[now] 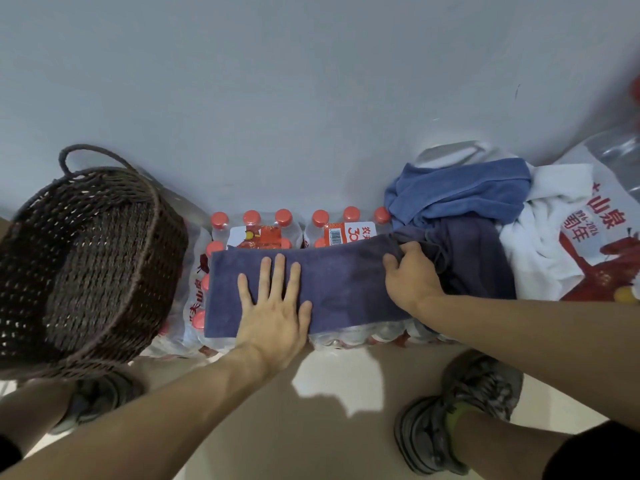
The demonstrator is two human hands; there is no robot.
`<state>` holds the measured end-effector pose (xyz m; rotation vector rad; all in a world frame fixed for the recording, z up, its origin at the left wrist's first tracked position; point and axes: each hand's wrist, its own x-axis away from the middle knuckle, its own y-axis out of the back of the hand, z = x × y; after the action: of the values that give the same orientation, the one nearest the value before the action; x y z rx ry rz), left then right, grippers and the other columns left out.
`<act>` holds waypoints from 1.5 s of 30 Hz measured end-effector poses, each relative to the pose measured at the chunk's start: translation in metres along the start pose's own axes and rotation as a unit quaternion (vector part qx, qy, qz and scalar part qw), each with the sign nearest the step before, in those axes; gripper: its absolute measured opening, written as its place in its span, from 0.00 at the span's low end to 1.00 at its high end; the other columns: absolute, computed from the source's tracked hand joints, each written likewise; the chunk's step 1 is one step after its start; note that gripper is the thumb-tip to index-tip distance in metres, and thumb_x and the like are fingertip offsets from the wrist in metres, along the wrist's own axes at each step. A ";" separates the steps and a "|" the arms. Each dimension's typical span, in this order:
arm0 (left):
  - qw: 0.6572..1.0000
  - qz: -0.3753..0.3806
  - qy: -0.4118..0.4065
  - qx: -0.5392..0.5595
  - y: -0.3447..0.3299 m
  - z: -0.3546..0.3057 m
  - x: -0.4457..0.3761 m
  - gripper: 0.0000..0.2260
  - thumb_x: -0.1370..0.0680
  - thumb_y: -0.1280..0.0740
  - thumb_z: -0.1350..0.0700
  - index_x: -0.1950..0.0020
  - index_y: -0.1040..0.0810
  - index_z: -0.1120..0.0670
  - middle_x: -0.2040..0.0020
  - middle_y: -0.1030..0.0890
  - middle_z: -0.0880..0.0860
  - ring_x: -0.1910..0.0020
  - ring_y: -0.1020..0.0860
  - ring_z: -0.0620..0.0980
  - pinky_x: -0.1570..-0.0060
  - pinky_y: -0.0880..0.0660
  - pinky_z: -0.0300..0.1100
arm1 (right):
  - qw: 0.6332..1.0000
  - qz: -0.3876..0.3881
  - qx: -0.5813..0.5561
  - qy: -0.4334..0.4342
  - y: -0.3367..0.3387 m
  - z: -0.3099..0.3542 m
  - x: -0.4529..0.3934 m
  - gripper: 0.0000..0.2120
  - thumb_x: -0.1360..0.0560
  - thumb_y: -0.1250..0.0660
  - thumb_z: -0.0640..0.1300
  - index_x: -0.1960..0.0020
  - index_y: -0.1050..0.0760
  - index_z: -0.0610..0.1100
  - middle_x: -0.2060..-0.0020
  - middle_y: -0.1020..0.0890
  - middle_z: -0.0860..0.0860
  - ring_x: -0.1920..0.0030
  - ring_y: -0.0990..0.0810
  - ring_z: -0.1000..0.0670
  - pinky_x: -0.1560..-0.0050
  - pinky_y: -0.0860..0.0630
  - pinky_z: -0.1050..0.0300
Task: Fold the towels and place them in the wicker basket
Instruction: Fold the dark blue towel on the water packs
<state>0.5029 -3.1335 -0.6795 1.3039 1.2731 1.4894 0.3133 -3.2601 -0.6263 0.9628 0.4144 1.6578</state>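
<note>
A purple towel [343,285] lies folded into a long strip on top of shrink-wrapped packs of water bottles [256,226]. My left hand [273,299] presses flat on the strip's left half, fingers straight and spread. My right hand [412,275] grips the strip's right end, fingers curled round the cloth. To the left stands a dark brown wicker basket [104,188], tilted toward me, with nothing visible inside. To the right lies a heap of unfolded towels: a light blue towel [460,192], a dark purple towel [474,258] and a white towel [540,251].
A pale wall rises just behind the bottle packs. A printed white and red plastic pack [595,237] sits at the far right. My two grey shoes [460,410] stand on the beige floor below the packs.
</note>
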 end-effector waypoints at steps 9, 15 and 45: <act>0.997 -0.029 0.038 0.067 0.001 0.026 -0.008 0.31 0.22 0.64 0.37 0.21 0.62 0.44 0.20 0.62 0.50 0.22 0.65 0.51 0.26 0.67 0.57 | 0.996 -0.030 0.066 0.045 0.021 -0.009 -0.004 0.14 0.19 0.40 0.53 0.45 0.33 0.41 0.56 0.23 0.46 0.55 0.24 0.45 0.57 0.30 0.55; 0.996 -0.021 0.043 0.075 0.006 0.020 -0.011 0.29 0.20 0.58 0.39 0.20 0.61 0.45 0.19 0.61 0.53 0.21 0.64 0.54 0.26 0.66 0.60 | 0.994 -0.052 0.071 0.064 0.022 0.000 0.000 0.10 0.18 0.41 0.50 0.48 0.36 0.42 0.58 0.23 0.45 0.58 0.25 0.44 0.58 0.32 0.53; 0.709 0.050 0.144 0.689 0.089 0.042 -0.018 0.09 0.22 0.31 0.61 0.44 0.28 0.58 0.55 0.18 0.61 0.54 0.17 0.60 0.55 0.19 0.58 | 0.971 0.191 -0.117 0.078 -0.031 0.109 0.044 0.12 0.28 0.31 0.34 0.48 0.22 0.46 0.58 0.17 0.48 0.61 0.16 0.49 0.60 0.18 0.53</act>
<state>0.5528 -3.1609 -0.5974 2.0255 2.8034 0.5799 0.4147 -3.2321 -0.5659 0.7683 0.1336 2.0887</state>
